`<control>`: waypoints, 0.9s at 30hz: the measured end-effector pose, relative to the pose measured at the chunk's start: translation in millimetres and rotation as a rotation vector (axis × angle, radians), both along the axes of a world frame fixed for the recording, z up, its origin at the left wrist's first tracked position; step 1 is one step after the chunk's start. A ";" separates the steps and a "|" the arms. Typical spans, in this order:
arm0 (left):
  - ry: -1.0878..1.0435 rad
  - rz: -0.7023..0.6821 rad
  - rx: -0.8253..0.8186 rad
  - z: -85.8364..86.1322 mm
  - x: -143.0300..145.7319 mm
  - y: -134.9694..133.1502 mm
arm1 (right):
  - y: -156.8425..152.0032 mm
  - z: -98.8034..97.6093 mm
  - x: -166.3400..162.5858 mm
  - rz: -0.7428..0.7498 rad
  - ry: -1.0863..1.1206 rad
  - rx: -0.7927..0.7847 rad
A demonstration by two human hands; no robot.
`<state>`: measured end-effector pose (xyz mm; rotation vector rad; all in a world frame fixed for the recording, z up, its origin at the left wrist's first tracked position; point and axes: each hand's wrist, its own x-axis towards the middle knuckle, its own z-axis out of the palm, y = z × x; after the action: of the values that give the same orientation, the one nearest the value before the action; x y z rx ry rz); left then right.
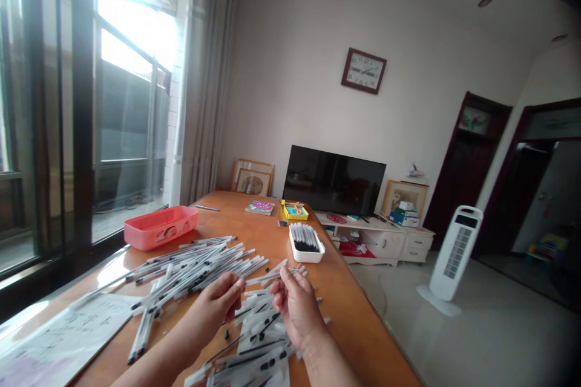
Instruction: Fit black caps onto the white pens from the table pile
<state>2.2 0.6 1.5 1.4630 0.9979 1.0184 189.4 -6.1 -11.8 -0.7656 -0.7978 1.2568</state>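
My left hand (pixel 222 299) is closed in a pinch over the table, thumb against the forefinger; a pale pen part shows near its tip, but whether it is gripped is unclear. Across a small gap, my right hand (pixel 297 305) pinches a translucent pen part (pixel 278 267) between thumb and fingers. Beyond the left hand spreads a heap of clear pens (pixel 200 269) with black ends. More loose pen parts (pixel 265 326), some with black caps, lie beneath and between both hands. A white box (pixel 313 256) past the right hand holds upright-packed pens (pixel 303 236).
A red plastic bin (pixel 161 228) stands at the left edge of the wooden table (pixel 363 338). A paper booklet (pixel 77 335) lies front left. At the far end are a magazine (pixel 259 208) and a yellow box (pixel 295 211). A white tower fan (pixel 456 254) stands right.
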 end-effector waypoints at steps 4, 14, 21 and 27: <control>0.019 0.019 -0.047 0.6 -0.2 -1.5 | 1.2 -2.7 -0.2 0.022 0.013 0.006; 0.022 -0.035 -0.050 -1.4 -1.6 1.5 | 3.6 -4.2 -0.5 0.024 0.033 0.006; -0.002 -0.020 -0.032 -2.8 -0.5 3.4 | 3.0 -3.6 -0.4 0.007 0.028 -0.023; 0.038 0.037 -0.081 0.6 -0.5 -1.6 | 3.2 -6.0 2.0 0.040 0.023 -0.009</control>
<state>1.6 -1.0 2.0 1.4063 1.0848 0.9688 191.4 -2.8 -17.9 -0.7441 -0.7926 1.3030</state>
